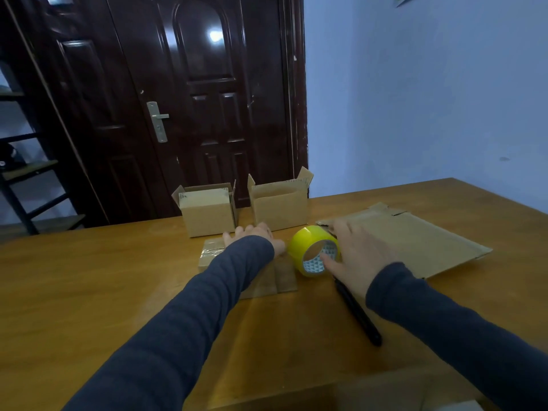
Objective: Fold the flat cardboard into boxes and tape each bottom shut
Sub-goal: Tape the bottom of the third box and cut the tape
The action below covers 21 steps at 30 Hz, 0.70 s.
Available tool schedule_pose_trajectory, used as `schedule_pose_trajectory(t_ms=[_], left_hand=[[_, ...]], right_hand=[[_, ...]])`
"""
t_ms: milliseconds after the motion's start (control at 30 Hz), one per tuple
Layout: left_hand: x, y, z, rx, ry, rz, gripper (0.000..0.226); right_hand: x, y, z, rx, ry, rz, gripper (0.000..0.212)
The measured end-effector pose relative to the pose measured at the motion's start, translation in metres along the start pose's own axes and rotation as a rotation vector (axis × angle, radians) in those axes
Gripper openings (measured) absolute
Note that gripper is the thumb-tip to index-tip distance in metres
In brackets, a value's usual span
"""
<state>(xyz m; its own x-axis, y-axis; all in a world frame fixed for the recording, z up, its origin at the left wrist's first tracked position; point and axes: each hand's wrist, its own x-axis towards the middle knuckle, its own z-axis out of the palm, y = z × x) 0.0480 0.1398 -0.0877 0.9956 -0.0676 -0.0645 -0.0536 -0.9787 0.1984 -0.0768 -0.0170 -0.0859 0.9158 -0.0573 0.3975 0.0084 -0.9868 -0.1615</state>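
Box (284, 277) lies bottom-up in the middle of the frame on the desk (89, 277), left hand (255, 235) pressing flat to hold it steady, I think, while the right hand (355, 256) with spread fingers touches the yellow tape (308, 241) beside it, likely for more sticking.

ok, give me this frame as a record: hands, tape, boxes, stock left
left hand: rests on the taped box lying nearest; grip unclear
right hand: fingers spread, touching the tape roll
tape roll: yellow, on its rim on the table, core facing the camera, right of the taped box
upright boxes: two, far side, top flaps open
flat cardboard: lies at the right, unfolded
black tool: on the table under the right wrist; type unclear
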Motion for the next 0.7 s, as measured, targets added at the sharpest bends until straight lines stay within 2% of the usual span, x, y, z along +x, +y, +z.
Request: schedule_pose_trajectory(t_ms=[67,167,333,500,700], left_hand=[[0.005,0.001,-0.003,-0.083,-0.07,-0.054,0.048],[0.008,0.001,-0.002,-0.121,-0.095,-0.077,0.047],[-0.001,0.001,0.005,0.013,0.092,-0.023,0.04],[0.0,0.004,0.002,0.017,0.042,-0.035,0.049],[0.003,0.015,-0.001,0.039,0.017,-0.128,0.05]], right_hand=[[0.02,-0.002,0.005,0.009,0.032,-0.036,0.061],[0.044,-0.003,0.017,0.023,-0.07,-0.079,0.074],[0.052,-0.003,0.036,0.051,-0.231,-0.132,0.059],[0.045,0.005,0.046,0.164,-0.163,-0.05,0.049],[0.049,0.013,0.04,0.324,-0.235,0.019,0.036]])
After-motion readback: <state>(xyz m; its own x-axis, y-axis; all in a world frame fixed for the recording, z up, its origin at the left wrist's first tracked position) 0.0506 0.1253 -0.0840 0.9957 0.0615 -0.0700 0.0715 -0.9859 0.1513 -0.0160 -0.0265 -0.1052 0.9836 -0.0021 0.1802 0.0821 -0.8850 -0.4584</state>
